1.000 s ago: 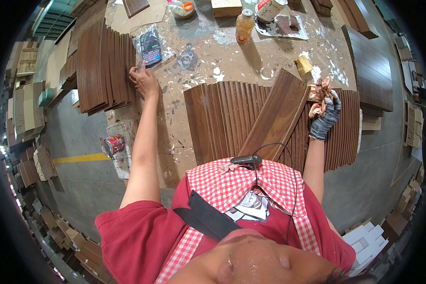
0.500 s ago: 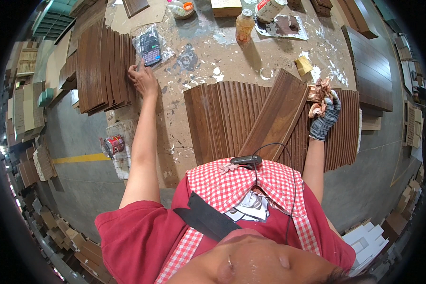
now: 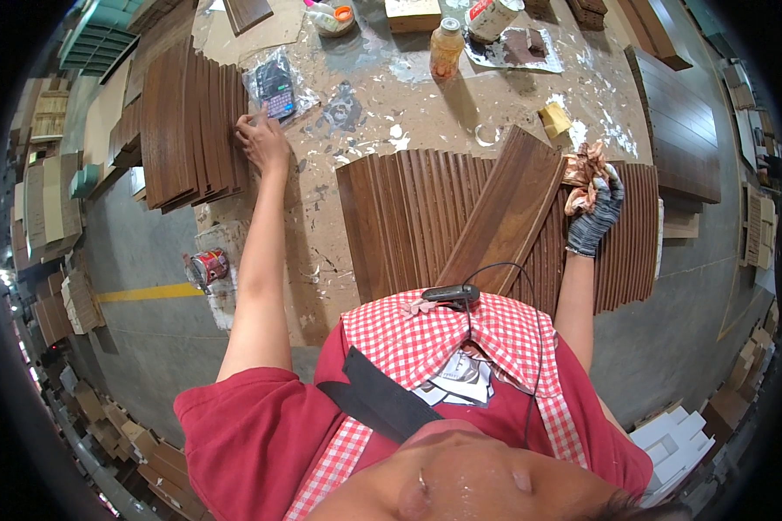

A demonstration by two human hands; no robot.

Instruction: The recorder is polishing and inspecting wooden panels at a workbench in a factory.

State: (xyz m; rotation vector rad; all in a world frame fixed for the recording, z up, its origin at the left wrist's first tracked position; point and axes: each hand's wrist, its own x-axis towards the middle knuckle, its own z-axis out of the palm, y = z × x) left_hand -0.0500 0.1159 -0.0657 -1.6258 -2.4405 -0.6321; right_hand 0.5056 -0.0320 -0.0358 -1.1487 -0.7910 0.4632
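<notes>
My bare left hand [image 3: 262, 143] is at the right edge of a fanned stack of dark brown wood boards [image 3: 169, 126]. Its fingers are bent but apart, and nothing shows in them. Just beyond it lies a dark keypad device, like a calculator [image 3: 277, 102], in a clear plastic bag. My right hand [image 3: 596, 221], in a grey striped knit glove, is closed on a stained, crumpled rag [image 3: 585, 165]. It rests over a second row of overlapping brown boards [image 3: 417, 217]. One loose board [image 3: 504, 208] lies slantwise across that row, its upper end beside the rag.
Past the boards are a yellow sponge-like block [image 3: 554, 119], a bottle of amber liquid [image 3: 447, 50], and a white container [image 3: 493, 17] by a paint-stained sheet. A red can [image 3: 207, 267] sits by the table's left edge. More panels [image 3: 682, 130] are stacked at the right.
The fingers of my left hand have drawn back slightly from the bagged device and bent more. My right hand and the rag have hardly moved.
</notes>
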